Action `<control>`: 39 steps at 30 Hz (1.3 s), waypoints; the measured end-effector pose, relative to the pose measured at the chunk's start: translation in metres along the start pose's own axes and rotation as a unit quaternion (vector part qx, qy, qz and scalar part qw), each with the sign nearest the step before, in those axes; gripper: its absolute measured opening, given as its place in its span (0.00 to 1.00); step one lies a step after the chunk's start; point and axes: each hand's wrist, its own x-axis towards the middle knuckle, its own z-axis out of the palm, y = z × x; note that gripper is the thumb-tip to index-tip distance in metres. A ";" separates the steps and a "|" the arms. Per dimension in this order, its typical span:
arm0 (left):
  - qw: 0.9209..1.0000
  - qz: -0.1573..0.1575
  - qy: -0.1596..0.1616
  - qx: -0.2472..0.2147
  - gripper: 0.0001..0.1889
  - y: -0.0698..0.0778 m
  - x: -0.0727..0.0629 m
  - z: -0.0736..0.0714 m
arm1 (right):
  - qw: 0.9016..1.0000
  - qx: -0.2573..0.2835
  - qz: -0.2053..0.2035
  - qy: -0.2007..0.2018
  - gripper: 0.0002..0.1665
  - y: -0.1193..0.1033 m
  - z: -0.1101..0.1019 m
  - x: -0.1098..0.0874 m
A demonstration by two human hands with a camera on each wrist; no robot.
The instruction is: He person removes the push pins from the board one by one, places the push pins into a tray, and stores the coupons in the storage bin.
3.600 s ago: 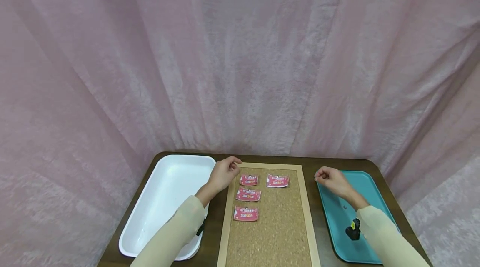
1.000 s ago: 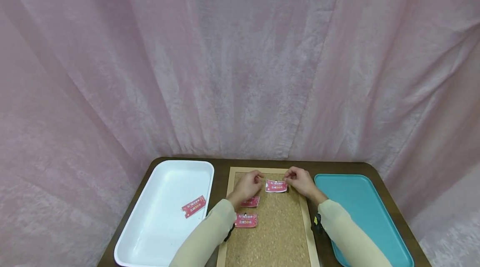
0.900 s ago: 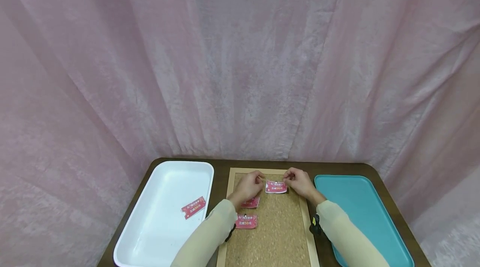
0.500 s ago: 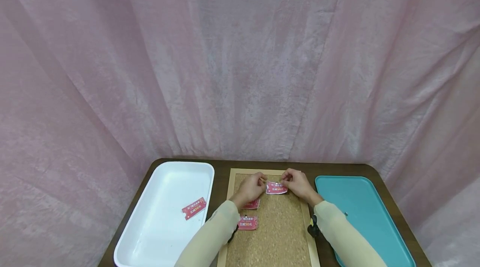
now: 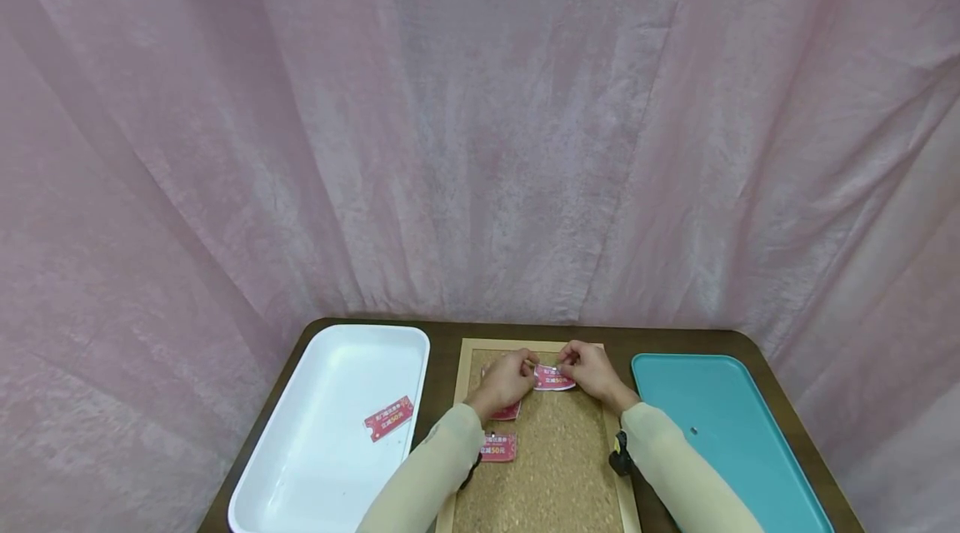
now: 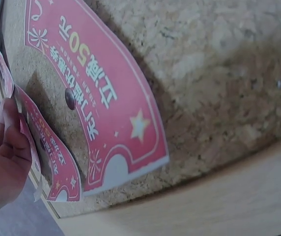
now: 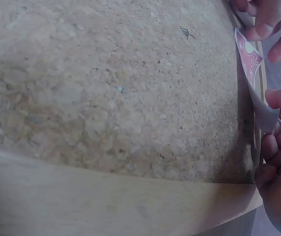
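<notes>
Both hands are at the top right coupon (image 5: pixel 555 381) on the cork board (image 5: pixel 555 466). My left hand (image 5: pixel 504 381) pinches its upper left corner. With thumb and fingers, my right hand (image 5: pixel 594 371) pinches its top edge; whether a pin is between them is hidden. In the right wrist view this coupon (image 7: pixel 251 61) bends up from the cork. Under the left arm, a lower left coupon (image 5: pixel 498 447) and a middle left coupon (image 5: pixel 510 411) stay on the board. The left wrist view shows the nearest coupon (image 6: pixel 116 93) held by a round-headed pin (image 6: pixel 70 98).
A white tray (image 5: pixel 315 466) at the left holds one loose pink coupon (image 5: pixel 388 418). At the right, a teal tray (image 5: pixel 750 425) bears a small silver pin (image 5: pixel 693 430). The board has a pale wooden frame (image 5: pixel 626 500). A pink curtain (image 5: pixel 480 141) hangs behind the dark table (image 5: pixel 442 350).
Both hands have come to the top right coupon, the right from the teal tray, the left from the board's upper left. Over the last second the right fingertips shifted left along its top edge.
</notes>
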 end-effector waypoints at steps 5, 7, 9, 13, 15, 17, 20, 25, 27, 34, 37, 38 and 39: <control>1.000 0.009 0.001 -0.011 0.15 -0.001 0.001 0.003 | 0.999 -0.031 0.004 0.005 0.05 -0.001 0.002 0.003; 1.000 0.004 0.007 -0.007 0.16 -0.001 0.000 0.004 | 0.999 -0.043 0.003 0.007 0.04 -0.002 0.003 0.004; 1.000 0.001 0.016 0.002 0.16 -0.001 0.000 0.004 | 0.999 -0.050 0.002 0.006 0.04 -0.003 0.004 0.005; 0.999 -0.004 0.028 0.017 0.16 0.001 -0.002 0.002 | 0.998 -0.055 0.003 0.005 0.04 -0.005 0.005 0.006; 0.999 -0.002 0.029 0.018 0.16 0.002 -0.002 0.002 | 0.998 -0.060 0.000 0.005 0.04 -0.006 0.006 0.007; 0.999 0.001 0.028 0.020 0.16 0.001 -0.003 0.002 | 0.998 -0.068 -0.002 0.005 0.04 -0.006 0.007 0.008; 0.999 0.001 0.026 0.020 0.16 0.001 -0.003 0.003 | 0.997 -0.079 0.001 0.003 0.03 -0.006 0.008 0.010; 1.000 -0.004 0.022 0.016 0.15 0.000 -0.003 0.004 | 0.995 -0.100 0.006 -0.004 0.02 -0.007 0.008 0.012; 1.000 -0.007 0.020 0.018 0.15 0.001 -0.002 0.005 | 0.994 -0.107 0.008 -0.006 0.02 -0.007 0.008 0.012; 1.000 -0.014 0.012 0.005 0.16 -0.001 0.002 0.010 | 0.993 -0.121 0.007 -0.007 0.06 -0.001 0.006 0.015; 1.000 -0.008 0.018 -0.002 0.16 -0.001 0.001 0.011 | 0.993 -0.119 0.004 -0.015 0.06 -0.001 0.007 0.015; 1.000 -0.006 0.021 -0.003 0.16 -0.001 0.001 0.011 | 0.993 -0.119 0.004 -0.018 0.06 -0.002 0.007 0.016; 1.000 -0.003 0.023 -0.005 0.15 -0.001 0.000 0.011 | 0.993 -0.119 0.004 -0.019 0.06 -0.002 0.008 0.016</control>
